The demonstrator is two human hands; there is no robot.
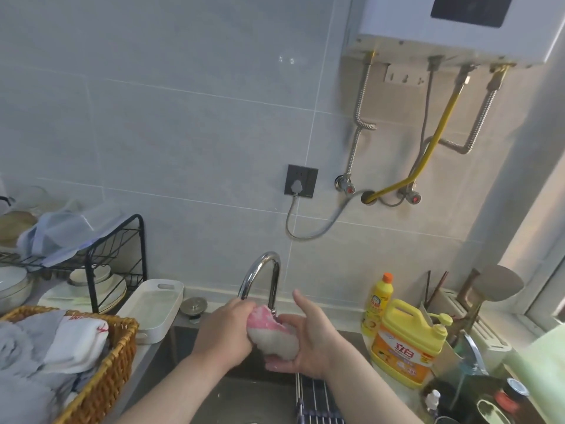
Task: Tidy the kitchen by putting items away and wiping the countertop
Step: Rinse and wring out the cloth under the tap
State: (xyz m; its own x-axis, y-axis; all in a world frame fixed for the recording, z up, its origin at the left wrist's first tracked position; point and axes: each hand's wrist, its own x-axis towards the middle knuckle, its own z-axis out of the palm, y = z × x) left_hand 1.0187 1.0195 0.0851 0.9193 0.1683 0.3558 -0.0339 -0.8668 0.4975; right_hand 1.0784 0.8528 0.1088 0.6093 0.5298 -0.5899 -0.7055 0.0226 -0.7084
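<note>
Over the steel sink [183,341], the left hand [227,330] and right hand [308,341] both curl round a wadded pink-and-white cloth [272,335], squeezing it beneath the curved chrome tap [263,276]. Beyond, a grey tiled wall [183,133].

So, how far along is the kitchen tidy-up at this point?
Done: plates sit stacked in the dish rack. In hand: the left hand and right hand both hold the pink cloth under the faucet, over the sink, apparently readying it for wiping. Left: wiping looks not yet begun, and the detergent jug and wicker basket stand beside the sink.
</note>
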